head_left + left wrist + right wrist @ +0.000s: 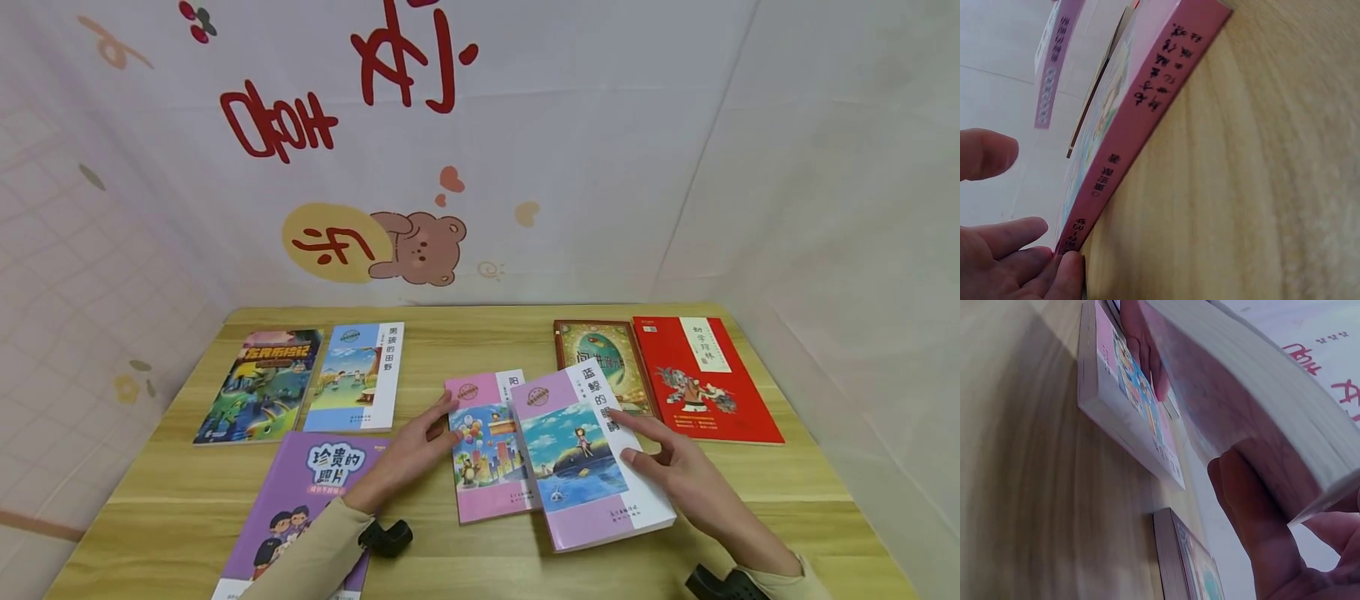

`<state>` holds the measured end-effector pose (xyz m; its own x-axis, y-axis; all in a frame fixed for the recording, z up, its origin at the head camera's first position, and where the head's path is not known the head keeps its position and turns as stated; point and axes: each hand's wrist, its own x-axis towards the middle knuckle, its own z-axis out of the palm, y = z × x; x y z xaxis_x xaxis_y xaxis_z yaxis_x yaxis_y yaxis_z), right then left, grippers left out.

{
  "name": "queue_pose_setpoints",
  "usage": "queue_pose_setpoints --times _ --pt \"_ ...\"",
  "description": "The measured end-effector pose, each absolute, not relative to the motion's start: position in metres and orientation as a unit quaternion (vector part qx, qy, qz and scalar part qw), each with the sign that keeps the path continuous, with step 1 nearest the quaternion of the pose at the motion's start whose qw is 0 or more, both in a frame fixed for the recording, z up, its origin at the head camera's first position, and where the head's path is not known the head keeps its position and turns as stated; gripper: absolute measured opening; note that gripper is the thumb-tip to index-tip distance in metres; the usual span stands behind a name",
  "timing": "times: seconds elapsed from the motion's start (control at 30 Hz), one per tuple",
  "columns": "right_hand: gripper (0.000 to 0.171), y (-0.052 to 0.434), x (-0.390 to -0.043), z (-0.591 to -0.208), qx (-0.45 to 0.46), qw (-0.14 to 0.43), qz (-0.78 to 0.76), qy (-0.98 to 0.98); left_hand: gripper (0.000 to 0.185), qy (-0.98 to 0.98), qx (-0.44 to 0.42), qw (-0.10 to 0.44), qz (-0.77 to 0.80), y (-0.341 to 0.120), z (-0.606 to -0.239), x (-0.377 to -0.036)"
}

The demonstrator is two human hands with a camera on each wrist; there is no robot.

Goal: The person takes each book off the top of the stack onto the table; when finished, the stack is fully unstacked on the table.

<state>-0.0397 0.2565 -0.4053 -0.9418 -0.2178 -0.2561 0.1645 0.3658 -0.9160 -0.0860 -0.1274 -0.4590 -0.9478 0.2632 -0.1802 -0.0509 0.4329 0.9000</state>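
My right hand (675, 467) grips a lilac-and-white paperback book (577, 458) by its right edge, thumb over the cover and fingers beneath it. That book is raised above the table and tilted, as the right wrist view shows. Partly behind it, a pink paperback book (487, 467) lies flat on the tabletop. My left hand (420, 446) is at the pink book's left edge. In the left wrist view, its fingertips (1069, 272) are right at the end of the pink spine (1129, 131), while the thumb (988, 154) stands apart from the cover.
On the wooden table (472, 333), a green-and-blue book (262, 387) and a light-blue book (352, 379) lie back left. A purple book (300, 492) is partly under the left forearm. Back right are a brown-bordered book (637, 367), partly covered, and a red book (705, 379). Printed cloth (600, 167) hangs behind.
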Motion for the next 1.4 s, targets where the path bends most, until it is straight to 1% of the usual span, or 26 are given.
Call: queue_pose_setpoints --times 0.37,0.6,0.93,1.03,1.17,1.4 --pt "0.064 0.281 -0.018 -0.407 0.020 0.190 -0.578 0.794 0.064 0.828 0.077 0.136 0.538 -0.127 -0.462 -0.085" --pt "0.066 0.293 -0.008 -0.407 0.078 0.209 -0.566 0.794 0.068 0.826 0.073 0.145 0.539 -0.128 -0.460 -0.087" --pt "0.068 0.305 0.006 -0.415 0.112 0.219 -0.548 0.799 0.064 0.825 0.080 0.139 0.542 -0.128 -0.461 -0.089" --pt "0.068 0.307 0.009 -0.418 0.115 0.219 -0.535 0.808 0.064 0.826 0.079 0.140 0.541 -0.128 -0.461 -0.089" --pt "0.067 0.307 0.011 -0.423 0.115 0.202 -0.490 0.840 0.064 0.825 0.083 0.141 0.541 -0.128 -0.462 -0.089" --pt "0.057 0.307 0.011 -0.431 0.100 0.169 -0.427 0.883 0.064 0.821 0.092 0.138 0.546 -0.127 -0.462 -0.088"
